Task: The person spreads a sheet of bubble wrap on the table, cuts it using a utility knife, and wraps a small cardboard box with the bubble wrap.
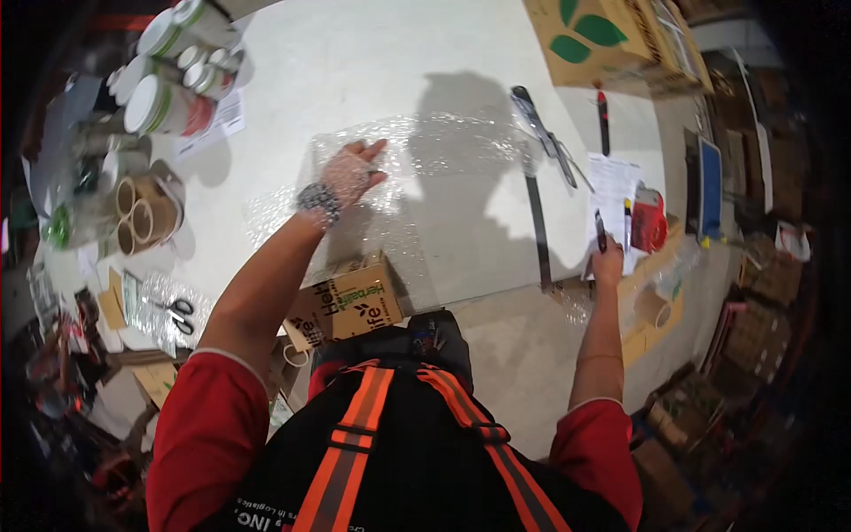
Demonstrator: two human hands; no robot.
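Note:
My left hand (348, 172), with a patterned band at its wrist, rests on a clear sheet of bubble wrap (456, 146) spread over the white table. Its fingers are stretched out and apart, with a fold of the wrap around them. Over at the table's right side, my right hand (608, 262) is closed on a dark pen-shaped tool (601, 232); its exact kind is too small to tell. Papers (612, 177) lie under that tool. Beside it are a yellow-and-dark marker (628, 222) and a red packet (650, 221).
White tubs (168, 106) and cardboard tubes (146, 215) stand at left, near black-handled scissors (181, 316). A printed carton (350, 301) sits at the front edge. A long black-handled tool (542, 133), a red-and-black tool (603, 122) and a large box (612, 44) lie farther right.

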